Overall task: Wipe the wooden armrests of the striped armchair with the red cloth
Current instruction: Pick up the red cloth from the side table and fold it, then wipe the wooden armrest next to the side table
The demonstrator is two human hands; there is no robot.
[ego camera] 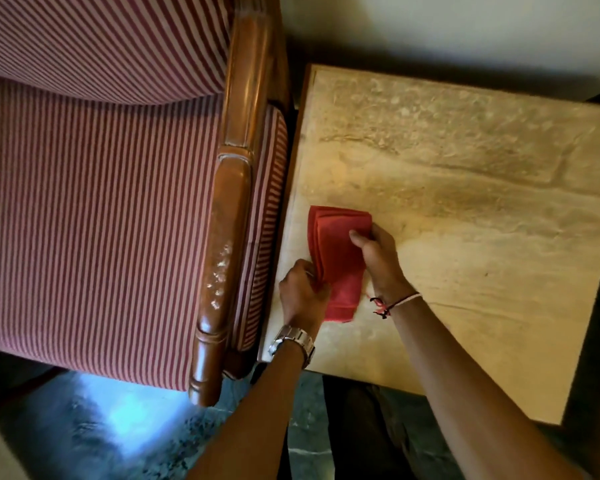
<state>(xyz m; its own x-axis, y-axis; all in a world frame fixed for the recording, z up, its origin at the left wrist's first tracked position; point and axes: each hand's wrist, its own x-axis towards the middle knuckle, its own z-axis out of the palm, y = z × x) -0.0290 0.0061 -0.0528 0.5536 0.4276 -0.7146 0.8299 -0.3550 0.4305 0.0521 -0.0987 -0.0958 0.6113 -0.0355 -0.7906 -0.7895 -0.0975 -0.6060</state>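
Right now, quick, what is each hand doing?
Left hand: closed, pinching the red cloth at its near edge.
Right hand: closed on the same cloth, on the table.

**Folded red cloth beside the striped armchair's armrest**

The red cloth (336,258) is folded into a long, layered pad, its stacked edges fanned along the left side and far end. It lies flat just beside the armchair. The striped armchair (101,209) has red-and-cream striped upholstery on seat and back. Its glossy brown wooden armrest (227,237) runs lengthwise along the seat's right edge, carved and rounded, with pale speckled marks on its top surface.
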